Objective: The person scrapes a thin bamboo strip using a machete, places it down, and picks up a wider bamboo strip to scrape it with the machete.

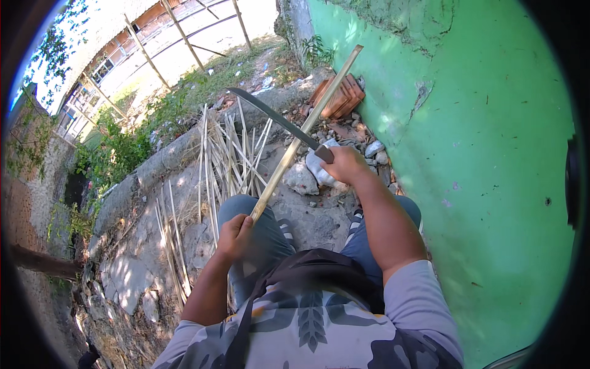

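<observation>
My left hand (235,236) is closed round the near end of a long, pale bamboo strip (287,161), just above my left knee. The strip slants up and away to the right, its far end near the green wall. In my right hand (346,165) is the handle of a machete (279,120), its dark blade pointing far left. The blade crosses the strip near the strip's middle; whether its edge touches the strip I cannot tell. Part of the handle is hidden by my fingers.
Several thin split strips (230,157) lie heaped ahead to the left, with more strips (172,246) beside my left leg. Rocks (301,178) and stacked clay tiles (337,97) sit ahead. The green wall (479,184) rises close on my right. A low stone ledge (166,160) runs along the left.
</observation>
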`<state>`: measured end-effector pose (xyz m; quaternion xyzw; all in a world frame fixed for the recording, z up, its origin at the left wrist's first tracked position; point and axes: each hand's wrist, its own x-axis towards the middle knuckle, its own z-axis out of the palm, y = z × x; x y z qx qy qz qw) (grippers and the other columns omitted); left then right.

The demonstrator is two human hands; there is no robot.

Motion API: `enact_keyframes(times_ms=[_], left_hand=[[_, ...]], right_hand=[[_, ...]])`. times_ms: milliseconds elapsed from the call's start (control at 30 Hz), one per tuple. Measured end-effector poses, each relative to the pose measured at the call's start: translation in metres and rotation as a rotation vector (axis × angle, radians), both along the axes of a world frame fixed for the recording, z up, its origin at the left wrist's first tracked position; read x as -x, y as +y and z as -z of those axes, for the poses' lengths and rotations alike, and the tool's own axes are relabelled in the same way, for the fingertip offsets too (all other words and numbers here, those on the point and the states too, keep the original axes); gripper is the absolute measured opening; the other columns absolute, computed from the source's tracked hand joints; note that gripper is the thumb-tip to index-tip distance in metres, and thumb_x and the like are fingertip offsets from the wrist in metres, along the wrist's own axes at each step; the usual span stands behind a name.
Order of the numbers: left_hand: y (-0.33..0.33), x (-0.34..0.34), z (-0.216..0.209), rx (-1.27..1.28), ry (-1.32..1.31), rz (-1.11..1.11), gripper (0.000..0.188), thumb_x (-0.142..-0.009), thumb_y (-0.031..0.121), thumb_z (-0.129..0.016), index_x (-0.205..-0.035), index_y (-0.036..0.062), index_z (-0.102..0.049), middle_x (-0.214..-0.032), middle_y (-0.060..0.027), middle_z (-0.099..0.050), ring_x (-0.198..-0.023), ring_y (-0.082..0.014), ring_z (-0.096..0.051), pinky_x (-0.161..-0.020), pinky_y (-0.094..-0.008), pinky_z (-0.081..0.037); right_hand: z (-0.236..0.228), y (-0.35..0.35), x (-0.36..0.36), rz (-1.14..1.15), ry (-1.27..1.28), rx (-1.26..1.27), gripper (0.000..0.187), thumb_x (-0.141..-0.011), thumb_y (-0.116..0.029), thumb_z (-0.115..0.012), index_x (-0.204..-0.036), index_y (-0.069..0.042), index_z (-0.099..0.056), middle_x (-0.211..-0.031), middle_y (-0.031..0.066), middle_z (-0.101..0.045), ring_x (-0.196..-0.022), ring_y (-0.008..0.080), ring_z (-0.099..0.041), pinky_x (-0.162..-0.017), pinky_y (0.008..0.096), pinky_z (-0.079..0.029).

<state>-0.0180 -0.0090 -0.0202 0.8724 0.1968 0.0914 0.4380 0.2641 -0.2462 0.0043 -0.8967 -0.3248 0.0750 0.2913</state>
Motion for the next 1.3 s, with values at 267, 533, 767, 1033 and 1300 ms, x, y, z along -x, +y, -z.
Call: enact_keyframes(times_ms=[267,533,767,1033,1300], left_hand=[[-0.004,0.002,-0.007,-0.046,0.052,-0.011,0.031,-0.103,0.025,-0.057,-0.095,-0.0028,-0.066,-0.067,-0.0127,-0.06,-0.063,-0.0162,-0.057,-0.06,-0.0363,-0.047],[-0.004,0.001,-0.009,-0.08,0.057,-0.025,0.031,-0.102,0.027,-0.057,-0.097,-0.0021,-0.067,-0.069,-0.0168,-0.062,-0.063,-0.0208,-0.059,-0.063,-0.0377,-0.049],[-0.004,0.004,-0.004,-0.058,0.027,-0.017,0.031,-0.104,0.027,-0.056,-0.092,-0.0011,-0.063,-0.067,-0.0086,-0.056,-0.065,-0.0137,-0.051,-0.061,-0.0356,-0.045],[-0.007,0.009,0.0,-0.141,-0.106,-0.003,0.027,-0.102,0.021,-0.057,-0.092,-0.0025,-0.065,-0.068,-0.0182,-0.062,-0.059,-0.022,-0.059,-0.058,-0.038,-0.047],[-0.004,0.0,0.002,-0.077,-0.044,-0.02,0.028,-0.103,0.022,-0.057,-0.091,-0.0017,-0.065,-0.063,-0.0126,-0.057,-0.057,-0.0163,-0.052,-0.056,-0.0357,-0.044]], right_hand=[[-0.01,0.015,0.036,-0.325,-0.235,0.281,0.019,-0.084,-0.032,-0.064,-0.09,-0.016,-0.072,-0.09,0.0117,-0.073,-0.09,0.0342,-0.071,-0.079,0.0456,-0.056],[0.019,0.001,-0.01,-0.055,-0.084,0.021,0.024,-0.083,-0.036,-0.076,-0.092,-0.014,-0.074,-0.09,0.0128,-0.074,-0.087,0.0378,-0.07,-0.076,0.0467,-0.055],[0.011,0.014,0.023,-0.062,-0.072,0.14,0.022,-0.082,-0.028,-0.073,-0.099,-0.013,-0.073,-0.092,0.0146,-0.073,-0.093,0.0366,-0.07,-0.084,0.0472,-0.055],[0.006,0.021,0.021,-0.253,-0.195,0.175,0.019,-0.076,-0.028,-0.074,-0.087,-0.013,-0.068,-0.085,0.0115,-0.072,-0.085,0.0369,-0.07,-0.075,0.0486,-0.054],[0.01,0.015,0.014,-0.08,-0.037,0.13,0.021,-0.085,-0.03,-0.067,-0.095,-0.013,-0.073,-0.099,0.015,-0.074,-0.096,0.0373,-0.069,-0.084,0.048,-0.055]])
